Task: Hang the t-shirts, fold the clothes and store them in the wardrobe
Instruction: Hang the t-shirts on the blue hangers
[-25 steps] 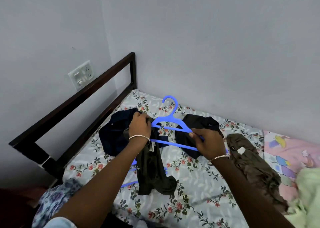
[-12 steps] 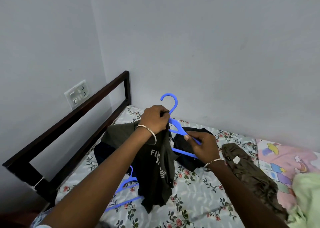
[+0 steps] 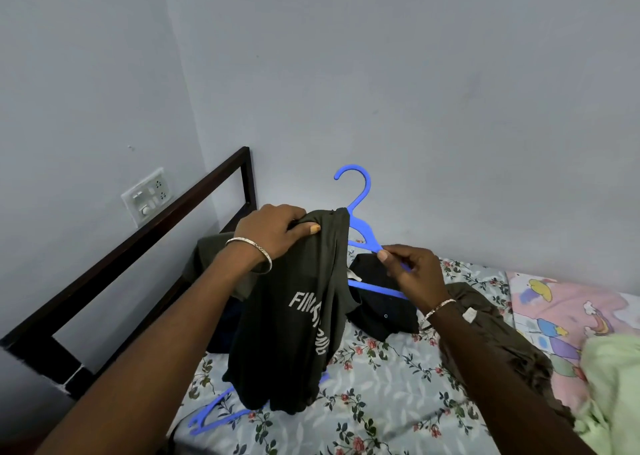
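Left hand gripping t-shirt collar left of hanger hook, right hand pinching hanger's right arm, t-shirt hanging between hands

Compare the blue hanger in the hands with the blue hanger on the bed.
Held hanger stands upright, hook up; bed hanger lies flat on the sheet. Held hanger carries an olive t-shirt; bed hanger's visible part is bare, the rest hidden behind that shirt. Both are blue.

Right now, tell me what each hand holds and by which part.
Left hand grips the dark t-shirt by its bunched top; right hand pinches the blue hanger's sloping arm.
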